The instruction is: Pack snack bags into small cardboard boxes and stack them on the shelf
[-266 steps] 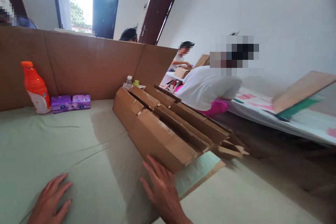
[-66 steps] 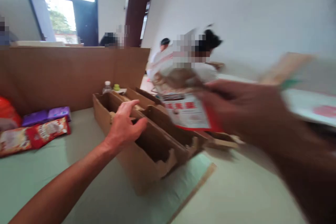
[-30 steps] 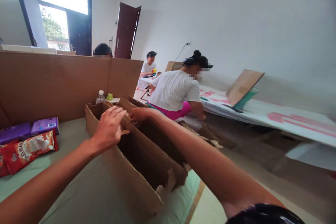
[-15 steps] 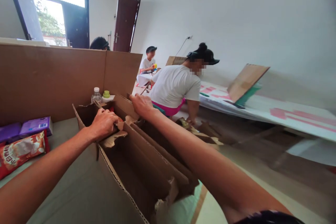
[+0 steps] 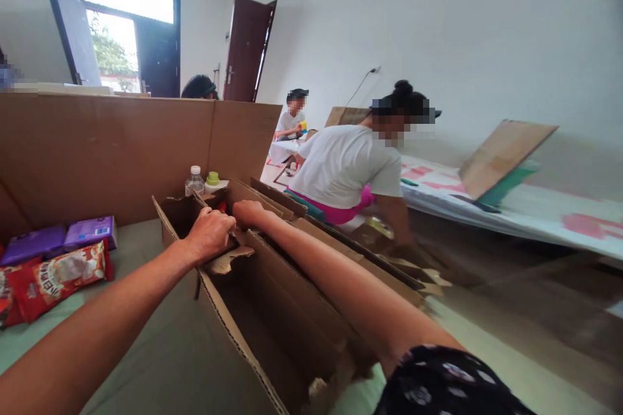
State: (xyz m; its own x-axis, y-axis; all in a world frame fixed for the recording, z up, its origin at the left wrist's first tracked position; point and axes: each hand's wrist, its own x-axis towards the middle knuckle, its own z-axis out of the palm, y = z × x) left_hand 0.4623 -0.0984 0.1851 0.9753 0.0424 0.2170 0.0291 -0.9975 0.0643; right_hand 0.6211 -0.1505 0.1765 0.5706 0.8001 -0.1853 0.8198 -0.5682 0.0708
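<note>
A long open-topped cardboard box (image 5: 296,311), split by upright walls into narrow compartments, lies in front of me. My left hand (image 5: 211,232) is closed over the torn upper edge of a wall near its far end. Right beside it, my right hand (image 5: 249,213) is closed too, fingers curled down at the neighbouring compartment; what they grip is hidden. A small bit of a red package (image 5: 222,206) shows just behind my hands, mostly covered by them and the cardboard. Torn flaps stick up along the box.
Left of the box lie red snack bags (image 5: 63,275) and purple tissue packs (image 5: 90,233). A clear bottle (image 5: 195,180) and a green-capped container (image 5: 213,179) stand behind it. A tall cardboard screen (image 5: 121,149) closes off the back. A co-worker (image 5: 341,162) bends down at the right.
Snack bags appeared at the left. My right hand brought a red-and-white bag over to the box, where it mostly disappeared from sight. Both hands have since drawn together at the far end.
</note>
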